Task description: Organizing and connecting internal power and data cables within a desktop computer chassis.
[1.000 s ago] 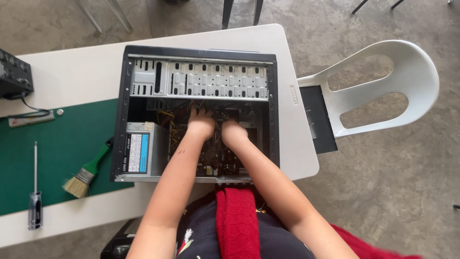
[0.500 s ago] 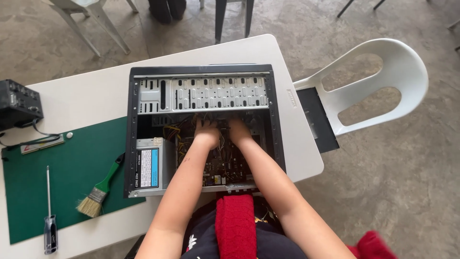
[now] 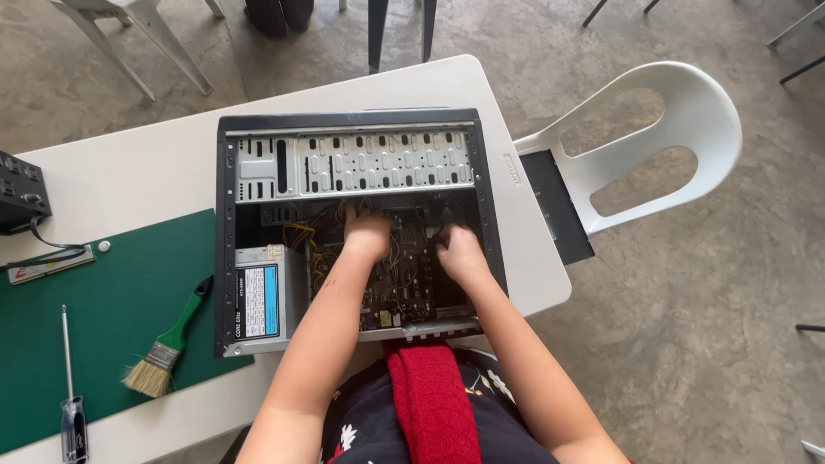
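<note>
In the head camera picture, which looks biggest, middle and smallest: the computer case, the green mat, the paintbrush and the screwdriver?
1. Computer case, biggest.
2. Green mat, though the picture's edge cuts it off.
3 and 4. Paintbrush and screwdriver look about the same length, so I won't rank them; the screwdriver is thinner.

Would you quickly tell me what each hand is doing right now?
Left hand: inside the open computer case, on the cables; grip cannot be told.
Right hand: on the motherboard; grip cannot be told.
</note>
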